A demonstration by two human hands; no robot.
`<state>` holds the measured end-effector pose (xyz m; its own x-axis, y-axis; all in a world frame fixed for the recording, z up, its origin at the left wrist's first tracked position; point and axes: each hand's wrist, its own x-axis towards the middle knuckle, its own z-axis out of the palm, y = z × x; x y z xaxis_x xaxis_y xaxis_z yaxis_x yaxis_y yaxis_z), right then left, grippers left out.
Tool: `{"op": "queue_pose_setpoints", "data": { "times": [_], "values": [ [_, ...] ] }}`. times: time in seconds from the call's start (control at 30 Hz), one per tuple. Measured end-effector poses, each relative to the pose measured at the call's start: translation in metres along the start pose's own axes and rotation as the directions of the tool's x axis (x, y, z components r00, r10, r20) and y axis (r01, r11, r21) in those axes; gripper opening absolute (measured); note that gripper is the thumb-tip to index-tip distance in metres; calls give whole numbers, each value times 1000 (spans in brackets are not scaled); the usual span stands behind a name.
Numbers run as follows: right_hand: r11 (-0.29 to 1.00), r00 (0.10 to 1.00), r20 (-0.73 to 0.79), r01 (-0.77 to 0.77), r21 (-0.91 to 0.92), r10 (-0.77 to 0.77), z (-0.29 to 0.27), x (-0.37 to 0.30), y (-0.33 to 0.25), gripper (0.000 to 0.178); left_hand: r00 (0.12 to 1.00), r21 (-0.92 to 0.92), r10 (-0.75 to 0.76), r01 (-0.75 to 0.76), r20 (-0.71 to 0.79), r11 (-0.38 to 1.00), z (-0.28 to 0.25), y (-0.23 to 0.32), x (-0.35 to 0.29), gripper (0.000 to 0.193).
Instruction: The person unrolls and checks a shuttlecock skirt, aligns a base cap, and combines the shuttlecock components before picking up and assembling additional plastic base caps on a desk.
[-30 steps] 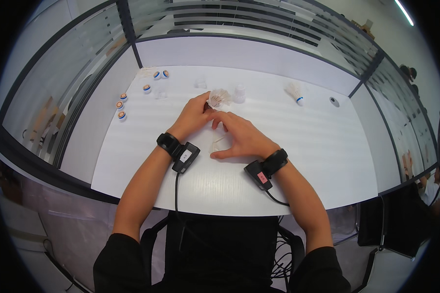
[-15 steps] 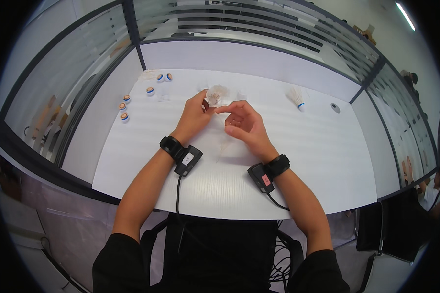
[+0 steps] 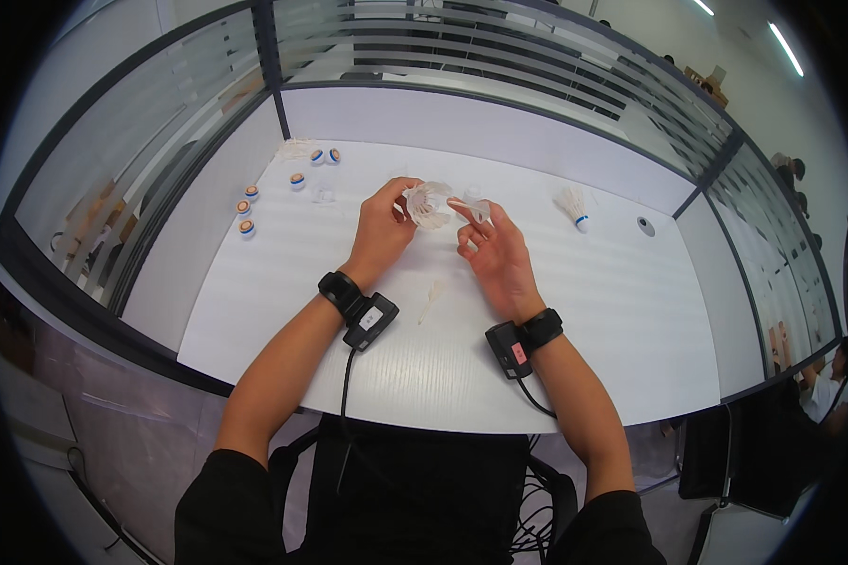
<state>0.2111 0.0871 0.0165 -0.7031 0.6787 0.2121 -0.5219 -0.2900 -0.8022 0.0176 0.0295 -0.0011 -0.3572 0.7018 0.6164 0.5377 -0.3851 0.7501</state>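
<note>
Beyond the loose feather [image 3: 431, 302], I have the left hand [image 3: 383, 226] clamped on a shuttlecock skirt [image 3: 429, 206], the right hand [image 3: 501, 262] pinching a pale translucent piece [image 3: 480, 210]; squeezing too hard could crease either.

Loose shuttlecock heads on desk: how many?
6: two shuttlecock heads at back left, one just nearer, three near the left partition. More may be hidden.

Tabletop [image 3: 443, 391]: smooth, glossy, faintly wood-grained.
Held shuttlecock [image 3: 428, 205], 12 o'clock: apparently translucent feather.
Glass panel [image 3: 415, 44], 12 o'clock: smooth, frosted stripes.
Sleeve [image 3: 231, 508], 7 o'clock: matt cloth.
</note>
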Motion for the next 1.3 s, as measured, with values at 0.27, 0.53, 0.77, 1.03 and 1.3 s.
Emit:
{"op": "queue_pose_setpoints", "data": {
  "times": [0.27,0.53,0.77,1.03,1.3],
  "values": [
    [1000,1000,-29,-9,-21,8,-3,1,2,31,1000,34,25,-26,16,999,0,8,0,42],
    [995,999,-33,4,-103,-8,1,-1,2,34,999,51,33,-35,35,998,0,9,-2,40],
    [990,999,-41,2,-139,-8,0,0,2,35,999,49,29,-31,31,998,1,10,-1,39],
    [985,999,-36,-4,-172,-2,2,0,3,37,999,28,38,-39,30,999,2,1,-2,38],
    [970,999,-23,25,-243,-32,5,0,2,37,998,69,47,-50,48,996,0,1,-1,38]
  ]
}}
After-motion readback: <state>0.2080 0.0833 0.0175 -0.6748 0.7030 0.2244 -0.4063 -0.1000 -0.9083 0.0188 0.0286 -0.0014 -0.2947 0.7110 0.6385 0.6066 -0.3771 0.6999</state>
